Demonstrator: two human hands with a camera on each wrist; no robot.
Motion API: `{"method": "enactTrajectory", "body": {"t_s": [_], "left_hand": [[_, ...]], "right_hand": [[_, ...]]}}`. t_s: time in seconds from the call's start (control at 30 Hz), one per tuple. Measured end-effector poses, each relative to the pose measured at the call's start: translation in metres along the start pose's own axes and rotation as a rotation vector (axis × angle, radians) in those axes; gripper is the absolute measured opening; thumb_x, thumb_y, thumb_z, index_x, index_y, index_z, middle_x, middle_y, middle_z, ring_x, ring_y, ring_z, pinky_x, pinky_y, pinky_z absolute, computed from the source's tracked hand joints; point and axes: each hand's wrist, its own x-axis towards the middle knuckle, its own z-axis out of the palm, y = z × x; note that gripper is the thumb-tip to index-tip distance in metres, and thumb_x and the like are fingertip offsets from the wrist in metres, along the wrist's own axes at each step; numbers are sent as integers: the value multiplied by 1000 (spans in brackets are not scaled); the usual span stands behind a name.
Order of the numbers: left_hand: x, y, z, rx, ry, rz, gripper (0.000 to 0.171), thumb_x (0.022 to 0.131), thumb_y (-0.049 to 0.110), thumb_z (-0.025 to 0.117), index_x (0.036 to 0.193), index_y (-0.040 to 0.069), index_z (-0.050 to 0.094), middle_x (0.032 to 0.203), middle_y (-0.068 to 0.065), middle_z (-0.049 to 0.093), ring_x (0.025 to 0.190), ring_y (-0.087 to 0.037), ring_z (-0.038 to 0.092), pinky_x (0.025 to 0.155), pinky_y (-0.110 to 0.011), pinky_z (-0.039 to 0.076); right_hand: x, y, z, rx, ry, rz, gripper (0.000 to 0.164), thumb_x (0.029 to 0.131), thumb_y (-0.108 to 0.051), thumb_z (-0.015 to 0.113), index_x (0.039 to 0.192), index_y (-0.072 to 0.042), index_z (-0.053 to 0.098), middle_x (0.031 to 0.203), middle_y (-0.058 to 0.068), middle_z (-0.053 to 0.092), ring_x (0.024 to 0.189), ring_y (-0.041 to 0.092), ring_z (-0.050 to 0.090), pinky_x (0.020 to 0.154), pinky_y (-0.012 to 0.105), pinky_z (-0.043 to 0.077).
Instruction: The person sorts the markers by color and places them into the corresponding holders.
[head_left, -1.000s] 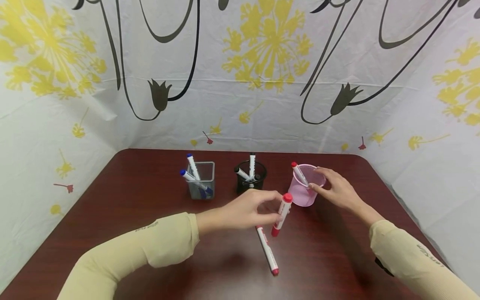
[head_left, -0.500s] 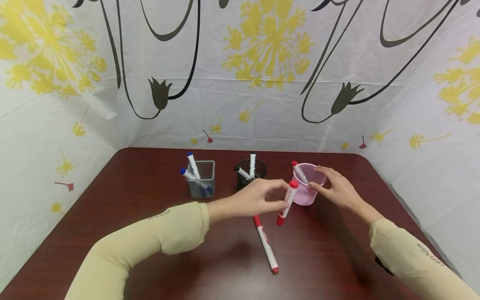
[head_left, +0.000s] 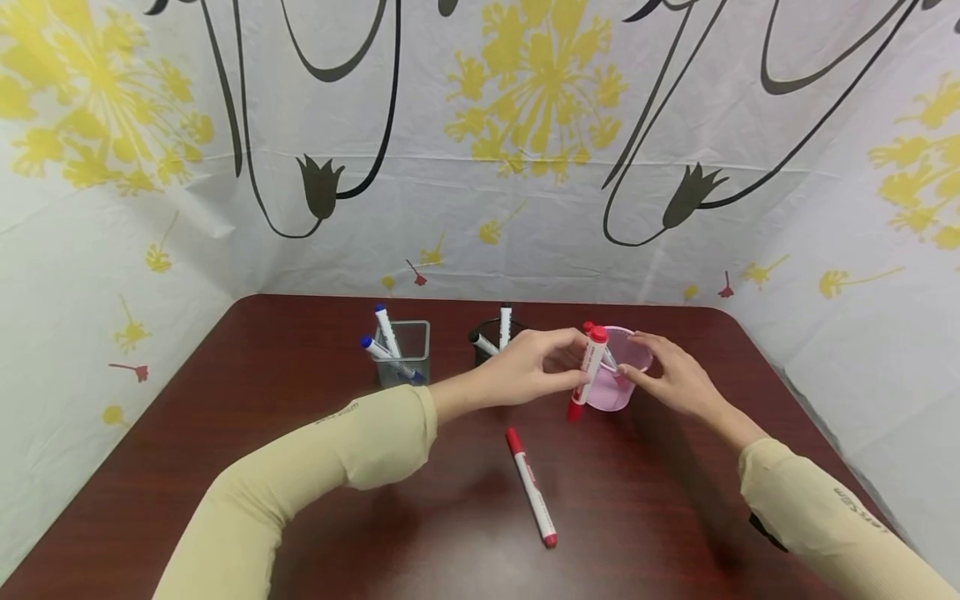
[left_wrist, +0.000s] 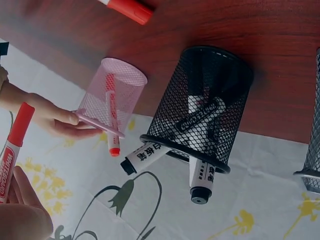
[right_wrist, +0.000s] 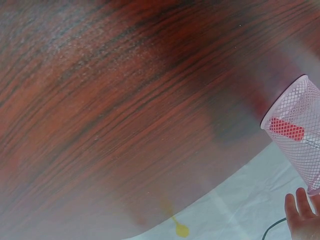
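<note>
My left hand (head_left: 525, 371) pinches a red whiteboard marker (head_left: 591, 367) between thumb and fingers. It stands nearly upright just in front of the pink mesh pen cup (head_left: 611, 398), overlapping it in the head view; whether they touch, I cannot tell. My right hand (head_left: 678, 379) holds that cup by the right side of its rim, thumb at the front. Inside the cup leans another red marker (left_wrist: 113, 112), its end poking over the rim. A further red marker (head_left: 534, 492) lies on the table in front of my left hand.
A black mesh pen cup (left_wrist: 172, 102) with several black markers stands behind my left hand, partly hidden in the head view. Left of it is a grey square mesh cup (head_left: 387, 377) holding blue markers (head_left: 387, 332). A patterned cloth (head_left: 450, 200) hangs behind the dark table (head_left: 300, 342).
My left hand has carried its red marker away from me and to the right, up to the pink cup. My right hand and the cup have stayed put.
</note>
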Motion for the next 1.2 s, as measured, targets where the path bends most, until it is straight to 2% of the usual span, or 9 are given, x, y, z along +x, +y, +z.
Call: {"method": "enactTrajectory", "body": {"t_s": [0.1, 0.2, 0.27, 0.37, 0.7, 1.2], "left_hand": [[3, 6, -3, 1, 1, -12, 21, 81, 1, 62, 100, -3, 55, 89, -10, 62, 81, -11, 58, 71, -18, 45], [9, -7, 0, -6, 10, -2, 22, 81, 3, 62, 102, -2, 55, 89, -8, 62, 82, -10, 58, 71, -18, 45], [11, -9, -1, 0, 14, -11, 23, 81, 3, 62, 103, -2, 55, 91, -8, 62, 83, -11, 58, 72, -18, 45], [16, -21, 0, 6, 17, -16, 24, 81, 7, 63, 104, 2, 55, 91, -4, 62, 83, -5, 57, 72, -17, 45], [29, -25, -5, 39, 51, -36, 23, 82, 10, 62, 103, 4, 55, 93, 0, 60, 82, -1, 56, 73, -16, 44], [46, -24, -9, 52, 50, -82, 25, 83, 13, 61, 106, 6, 55, 93, 1, 59, 84, -1, 55, 74, -14, 42]], "right_hand": [[0, 0, 0, -2, 3, -4, 54, 79, -35, 65, 117, 1, 50, 121, 22, 46, 111, 37, 41, 86, 53, 32], [0, 0, 0, -2, 4, -8, 54, 79, -34, 65, 116, 2, 50, 121, 22, 46, 111, 37, 41, 86, 52, 32], [0, 0, 0, -1, 4, -7, 54, 79, -35, 65, 116, 2, 50, 121, 22, 46, 111, 37, 40, 86, 52, 32], [0, 0, 0, 2, 4, -8, 54, 79, -35, 64, 116, 2, 51, 121, 22, 46, 111, 37, 40, 86, 52, 32], [0, 1, 2, -5, 21, -23, 53, 79, -34, 65, 116, 2, 51, 120, 21, 47, 111, 35, 41, 86, 50, 32], [0, 2, 1, -5, 15, -16, 54, 79, -35, 65, 116, 1, 51, 121, 20, 47, 111, 35, 41, 86, 51, 33]]}}
